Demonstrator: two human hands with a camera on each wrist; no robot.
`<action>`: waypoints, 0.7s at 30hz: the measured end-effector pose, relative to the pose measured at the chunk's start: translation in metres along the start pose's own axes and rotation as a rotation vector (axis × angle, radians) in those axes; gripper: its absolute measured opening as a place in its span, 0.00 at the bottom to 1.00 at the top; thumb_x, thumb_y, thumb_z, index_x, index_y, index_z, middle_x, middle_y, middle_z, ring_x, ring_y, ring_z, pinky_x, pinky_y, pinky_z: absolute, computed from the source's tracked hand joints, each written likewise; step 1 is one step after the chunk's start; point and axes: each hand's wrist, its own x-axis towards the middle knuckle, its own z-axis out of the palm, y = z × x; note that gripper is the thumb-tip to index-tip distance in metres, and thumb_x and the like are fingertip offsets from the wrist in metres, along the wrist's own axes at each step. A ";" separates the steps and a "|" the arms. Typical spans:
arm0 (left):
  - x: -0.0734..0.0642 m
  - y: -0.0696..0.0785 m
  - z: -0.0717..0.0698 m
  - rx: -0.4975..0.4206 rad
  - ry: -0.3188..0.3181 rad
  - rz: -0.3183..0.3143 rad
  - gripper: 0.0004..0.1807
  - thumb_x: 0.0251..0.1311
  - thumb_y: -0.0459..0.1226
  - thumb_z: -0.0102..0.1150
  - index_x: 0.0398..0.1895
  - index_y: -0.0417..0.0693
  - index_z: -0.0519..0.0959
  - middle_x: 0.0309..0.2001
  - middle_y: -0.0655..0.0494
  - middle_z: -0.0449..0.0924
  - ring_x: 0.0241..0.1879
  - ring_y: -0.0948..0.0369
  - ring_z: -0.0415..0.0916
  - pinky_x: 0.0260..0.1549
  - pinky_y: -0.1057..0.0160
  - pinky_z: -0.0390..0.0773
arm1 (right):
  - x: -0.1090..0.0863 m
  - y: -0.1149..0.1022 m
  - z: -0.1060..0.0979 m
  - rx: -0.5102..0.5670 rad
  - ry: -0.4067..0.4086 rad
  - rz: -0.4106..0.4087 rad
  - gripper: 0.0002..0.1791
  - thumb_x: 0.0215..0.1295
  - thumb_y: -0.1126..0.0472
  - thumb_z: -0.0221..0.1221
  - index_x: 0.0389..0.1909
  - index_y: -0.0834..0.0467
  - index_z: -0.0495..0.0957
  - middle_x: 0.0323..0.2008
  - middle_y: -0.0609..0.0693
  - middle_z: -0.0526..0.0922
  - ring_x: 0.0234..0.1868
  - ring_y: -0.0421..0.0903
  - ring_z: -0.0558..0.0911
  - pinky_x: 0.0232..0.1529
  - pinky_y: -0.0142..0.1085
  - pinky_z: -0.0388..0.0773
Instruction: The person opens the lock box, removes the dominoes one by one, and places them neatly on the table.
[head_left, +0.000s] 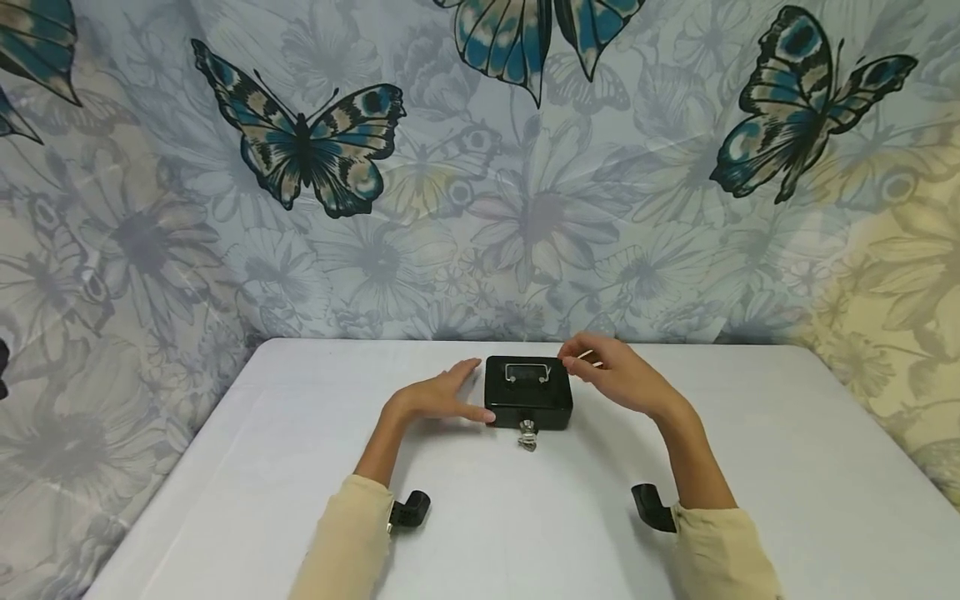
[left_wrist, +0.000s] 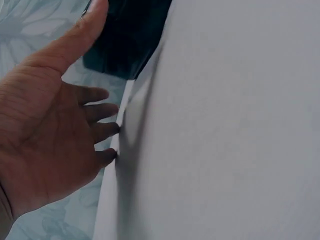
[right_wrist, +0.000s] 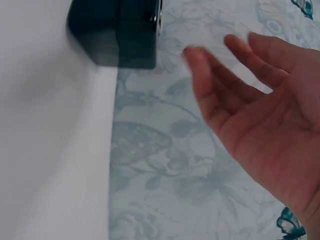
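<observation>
A black metal cash box (head_left: 498, 396) with a folding wire handle (head_left: 527, 367) on its closed lid sits near the far side of the table. A small bunch of keys (head_left: 527, 437) hangs at its front. My left hand (head_left: 438, 396) is spread at the box's left side, thumb at the front left corner and fingers reaching toward the back. In the left wrist view, the thumb overlaps the box (left_wrist: 127, 42) while the other fingers are apart from it. By the back right corner is my right hand (head_left: 622, 375), fingers loosely bent with nothing between them; the right wrist view shows a gap to the box (right_wrist: 115, 40).
The box stands on a white table (head_left: 225, 500) whose far edge lies close behind it. A cloth backdrop (head_left: 540, 233) with butterflies and flowers hangs beyond. Black wrist-worn devices (head_left: 410, 509) stick out from both sleeves above the tabletop.
</observation>
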 end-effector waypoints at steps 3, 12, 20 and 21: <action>-0.008 -0.003 -0.007 -0.058 -0.035 -0.024 0.61 0.59 0.57 0.70 0.87 0.50 0.43 0.87 0.50 0.40 0.87 0.51 0.39 0.84 0.44 0.47 | -0.004 0.000 0.000 -0.093 -0.002 -0.014 0.18 0.80 0.57 0.56 0.63 0.61 0.77 0.62 0.59 0.82 0.63 0.60 0.83 0.63 0.54 0.79; -0.024 -0.005 -0.024 -0.084 -0.043 -0.059 0.60 0.59 0.57 0.72 0.87 0.53 0.46 0.87 0.49 0.41 0.87 0.49 0.40 0.83 0.41 0.48 | -0.006 -0.001 0.002 -0.106 -0.035 -0.003 0.23 0.76 0.59 0.60 0.67 0.60 0.74 0.68 0.61 0.78 0.69 0.69 0.76 0.69 0.62 0.73; -0.021 -0.003 -0.021 -0.040 -0.037 -0.035 0.61 0.58 0.55 0.73 0.87 0.52 0.46 0.87 0.49 0.42 0.87 0.50 0.40 0.83 0.42 0.48 | -0.006 0.003 0.003 -0.124 -0.055 0.027 0.27 0.72 0.59 0.65 0.69 0.60 0.73 0.70 0.62 0.76 0.70 0.70 0.75 0.66 0.64 0.74; -0.020 -0.002 -0.019 -0.022 -0.035 -0.028 0.61 0.58 0.55 0.73 0.87 0.51 0.46 0.87 0.49 0.42 0.87 0.49 0.40 0.83 0.42 0.47 | -0.005 0.004 0.003 -0.135 -0.059 0.026 0.28 0.71 0.59 0.65 0.69 0.60 0.72 0.70 0.63 0.76 0.69 0.70 0.75 0.66 0.63 0.75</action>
